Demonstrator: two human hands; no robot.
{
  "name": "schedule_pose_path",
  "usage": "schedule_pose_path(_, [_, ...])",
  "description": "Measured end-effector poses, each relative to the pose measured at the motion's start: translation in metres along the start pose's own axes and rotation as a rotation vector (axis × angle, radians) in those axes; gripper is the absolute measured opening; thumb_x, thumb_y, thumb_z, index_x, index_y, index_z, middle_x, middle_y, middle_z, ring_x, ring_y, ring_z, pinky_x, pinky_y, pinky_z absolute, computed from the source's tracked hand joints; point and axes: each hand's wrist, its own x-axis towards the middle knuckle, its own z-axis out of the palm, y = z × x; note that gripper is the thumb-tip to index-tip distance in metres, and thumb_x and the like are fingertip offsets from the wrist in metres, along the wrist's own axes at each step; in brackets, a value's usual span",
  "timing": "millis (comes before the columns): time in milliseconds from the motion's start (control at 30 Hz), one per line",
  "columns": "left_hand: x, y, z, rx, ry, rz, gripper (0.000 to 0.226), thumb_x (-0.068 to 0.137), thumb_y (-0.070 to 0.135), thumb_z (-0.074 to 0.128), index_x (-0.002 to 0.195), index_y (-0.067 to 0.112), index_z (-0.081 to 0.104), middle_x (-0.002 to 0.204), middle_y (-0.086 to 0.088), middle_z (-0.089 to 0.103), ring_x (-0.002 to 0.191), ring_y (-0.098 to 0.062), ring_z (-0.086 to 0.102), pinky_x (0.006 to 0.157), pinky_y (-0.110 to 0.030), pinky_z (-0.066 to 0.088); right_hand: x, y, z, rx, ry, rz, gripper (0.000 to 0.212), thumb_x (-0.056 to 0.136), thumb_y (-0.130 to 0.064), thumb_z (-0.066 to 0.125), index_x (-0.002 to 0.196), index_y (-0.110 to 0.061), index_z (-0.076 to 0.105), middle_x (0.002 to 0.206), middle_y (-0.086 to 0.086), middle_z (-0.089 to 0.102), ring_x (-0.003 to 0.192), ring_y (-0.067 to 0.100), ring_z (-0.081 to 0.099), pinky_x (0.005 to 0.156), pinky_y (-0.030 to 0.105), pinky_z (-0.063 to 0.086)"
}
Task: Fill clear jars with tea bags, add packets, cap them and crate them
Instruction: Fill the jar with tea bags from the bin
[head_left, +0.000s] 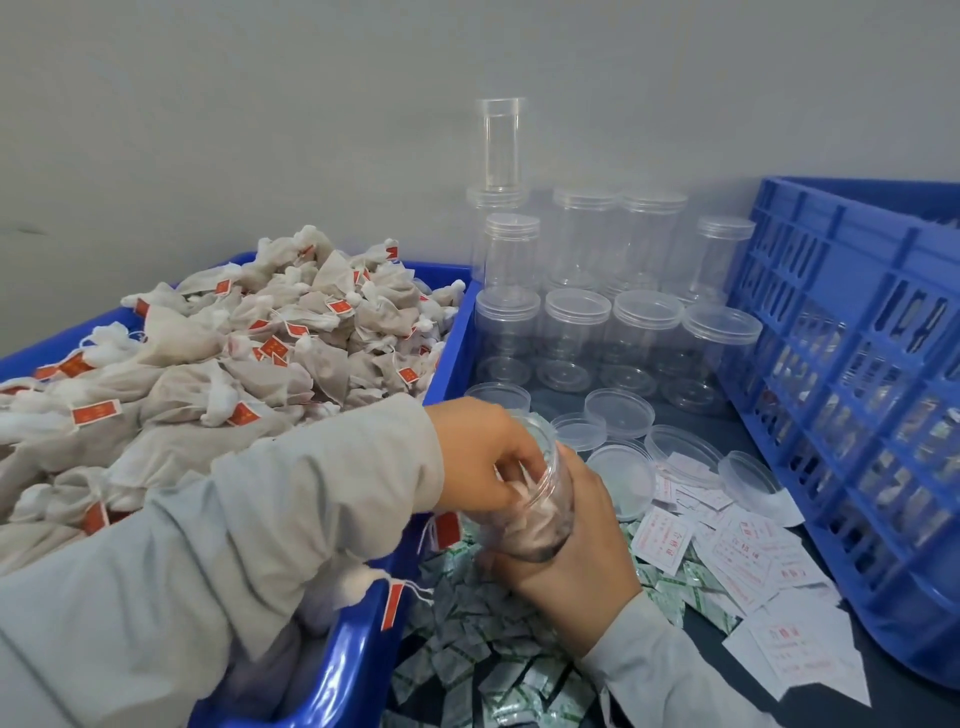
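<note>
Jar is held tilted over the packets at the bench's near edge, its base wrapped by the right hand; tea bags are pressed in by the left hand's curled fingers at the mouth. Bags should be packed down gently so none tear

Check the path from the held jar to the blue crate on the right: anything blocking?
Nothing tall. Between the jar, gripped by the right hand, and the crate lie only loose lids and paper slips on the table. The left hand is at the jar's mouth.
</note>
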Motion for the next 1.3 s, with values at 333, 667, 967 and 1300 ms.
schedule_pose_path(333, [-0.006,-0.026,-0.017,-0.320,0.293,-0.061,0.019,0.068,0.043,0.075,0.078,0.031,0.064,0.072,0.012,0.065,0.064,0.002,0.059,0.062,-0.010,0.044,0.002,0.001,-0.009,0.448,0.060,0.077,0.073,0.051,-0.001,0.085,0.104,-0.041,0.054,0.099,-0.026,0.066,0.087,-0.005,0.065,0.069,0.006,0.046])
schedule_pose_path(667, [-0.004,-0.028,-0.015,-0.056,0.227,0.028,0.010,0.076,0.032,0.073,0.085,0.028,0.075,0.079,0.010,0.063,0.074,-0.006,0.057,0.070,-0.015,0.044,0.002,0.011,-0.007,0.452,0.095,0.138,0.076,0.056,0.009,0.084,0.104,-0.037,0.049,0.097,-0.017,0.065,0.088,-0.008,0.063,0.071,0.006,0.046])
schedule_pose_path(967, [0.000,-0.027,-0.003,-0.387,0.248,-0.019,0.068,0.060,0.054,0.072,0.121,0.041,0.045,0.121,0.013,0.053,0.110,0.001,0.052,0.096,-0.022,0.046,0.000,0.002,-0.009,0.473,0.101,0.066,0.073,0.050,-0.014,0.083,0.104,-0.053,0.052,0.101,-0.033,0.063,0.090,-0.008,0.063,0.069,0.006,0.047])
schedule_pose_path(1300, [0.014,-0.027,0.014,-0.467,0.349,-0.050,0.118,0.044,0.051,0.086,0.142,0.027,0.026,0.128,0.007,0.054,0.114,-0.009,0.055,0.100,-0.034,0.045,0.011,0.003,-0.030,0.204,-0.071,0.007,0.105,0.049,-0.058,0.077,0.139,-0.039,0.026,0.128,-0.019,0.052,0.118,-0.001,0.049,0.100,0.022,0.042])
